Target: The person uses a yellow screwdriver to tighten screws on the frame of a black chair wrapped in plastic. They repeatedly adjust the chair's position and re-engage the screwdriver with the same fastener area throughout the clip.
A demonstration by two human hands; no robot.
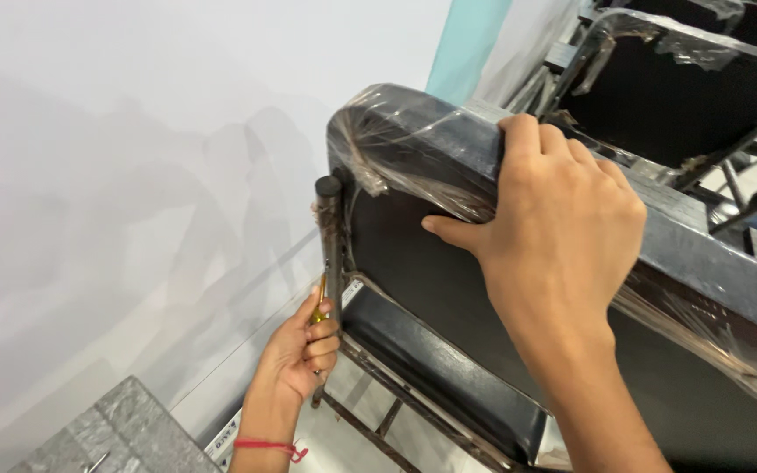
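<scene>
My right hand [558,228] grips the upper edge of a black padded chair part [413,263] wrapped in clear plastic film, thumb pressed on its black face. Lower down, my left hand [301,350], with a red thread on the wrist, is closed on a yellow-handled tool [318,302] held against the dark metal frame tube [329,236] at the chair's left side. The tool's tip is hidden behind the tube. A second black cushion [449,377] lies below, inside the metal frame.
A white wall [133,175] stands close on the left. More plastic-wrapped black chairs [685,88] are stacked at the upper right. A grey speckled block [116,434] sits at the bottom left. Thin metal frame bars [370,420] cross below the cushion.
</scene>
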